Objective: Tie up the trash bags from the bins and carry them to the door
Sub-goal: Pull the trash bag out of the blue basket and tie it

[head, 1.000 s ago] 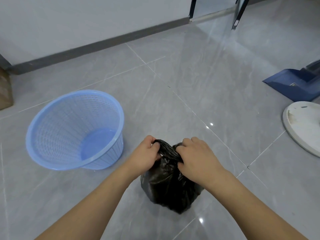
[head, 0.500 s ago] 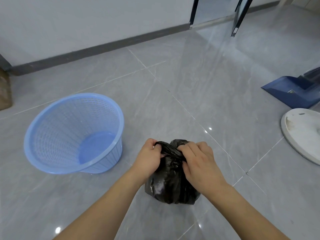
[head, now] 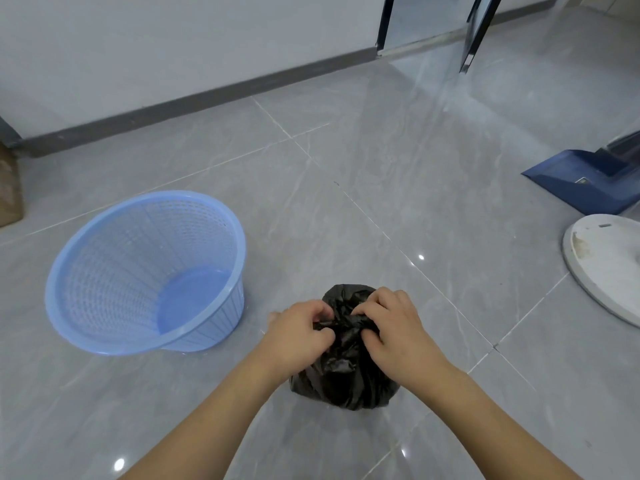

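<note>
Since the earlier frames, both hands had drawn closer together over the bag's gathered mouth, and the view had tipped up slightly, so the bin sat lower and more of the doorway showed at the top.

At the far left edge of the frame stood a brown box-like object (head: 8, 188), only partly in view. To its right, in the left-middle of the frame, the light blue mesh bin (head: 145, 271) sat on the grey tiled floor (head: 381, 168), tilted so its open mouth faced the camera, with no bag inside it.

Low in the centre of the frame, the left hand (head: 298, 336) pinched the twisted plastic at the top of the black trash bag (head: 346, 382), its fingers curled round the bunched material. The bag rested on the floor just right of the bin (near it but not touching, as far as could be seen). The right hand (head: 391, 327) gripped the same gathered neck from the other side, fingers likewise curled on the plastic, the two hands nearly touching.

At the top of the frame, right of centre, a dark-framed doorway (head: 429, 26) stood open. In the right-middle lay a dark blue dustpan (head: 585, 181), and below it, at the right edge, a round white base (head: 606, 268).
</note>
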{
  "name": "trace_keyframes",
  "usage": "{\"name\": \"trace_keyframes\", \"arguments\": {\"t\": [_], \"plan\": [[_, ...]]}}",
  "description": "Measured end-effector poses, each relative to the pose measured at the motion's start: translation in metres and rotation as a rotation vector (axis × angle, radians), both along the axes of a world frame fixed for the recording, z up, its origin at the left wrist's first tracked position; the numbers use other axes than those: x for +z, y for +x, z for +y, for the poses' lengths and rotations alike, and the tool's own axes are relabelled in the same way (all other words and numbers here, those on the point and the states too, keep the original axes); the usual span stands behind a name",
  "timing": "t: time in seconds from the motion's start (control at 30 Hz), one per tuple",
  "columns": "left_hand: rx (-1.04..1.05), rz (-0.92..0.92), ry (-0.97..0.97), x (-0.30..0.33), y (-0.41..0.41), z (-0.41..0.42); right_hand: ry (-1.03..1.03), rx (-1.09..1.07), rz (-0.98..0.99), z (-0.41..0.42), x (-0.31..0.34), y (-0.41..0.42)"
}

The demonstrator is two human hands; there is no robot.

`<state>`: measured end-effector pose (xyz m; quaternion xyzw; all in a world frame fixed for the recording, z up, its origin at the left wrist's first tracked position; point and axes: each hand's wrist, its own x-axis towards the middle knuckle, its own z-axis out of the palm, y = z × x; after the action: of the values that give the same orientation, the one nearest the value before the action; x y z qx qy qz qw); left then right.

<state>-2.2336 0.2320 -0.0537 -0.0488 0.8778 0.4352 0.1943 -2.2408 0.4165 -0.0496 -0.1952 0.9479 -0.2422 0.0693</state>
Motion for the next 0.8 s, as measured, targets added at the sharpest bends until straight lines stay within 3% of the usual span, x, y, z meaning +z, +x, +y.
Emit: {"name": "trace_keyframes", "arguments": {"t": [0.1,0.17,0.23,0.33,0.4,0.5,0.67,0.73,0.8], "plan": [[-0.104,0.292,-0.433,-0.001,0.001,-0.003,-0.150,-0.121,-0.256,-0.001,0.005,-0.003],[-0.133,0.408,-0.555,-0.001,0.003,-0.004,-0.290,-0.246,-0.475,-0.004,0.008,-0.005],[-0.093,0.419,-0.447,-0.002,0.007,-0.001,-0.425,-0.332,-0.651,-0.005,0.011,-0.007],[0.047,0.251,-0.086,0.004,0.015,0.005,-0.563,-0.373,-0.759,-0.003,0.016,-0.010],[0.087,0.122,0.021,0.005,0.017,0.008,-0.595,-0.380,-0.795,-0.002,0.019,-0.011],[0.015,0.080,-0.098,-0.001,0.014,0.007,-0.590,-0.367,-0.856,-0.003,0.020,-0.011],[-0.087,0.467,-0.538,-0.005,0.010,-0.001,-0.584,-0.299,-0.953,-0.001,0.019,-0.009],[-0.146,0.544,-0.519,-0.005,0.015,-0.004,-0.660,-0.294,-1.012,0.001,0.016,-0.009],[-0.157,0.508,-0.315,-0.003,0.021,-0.004,-0.722,-0.331,-1.023,0.003,0.013,-0.012]]}}
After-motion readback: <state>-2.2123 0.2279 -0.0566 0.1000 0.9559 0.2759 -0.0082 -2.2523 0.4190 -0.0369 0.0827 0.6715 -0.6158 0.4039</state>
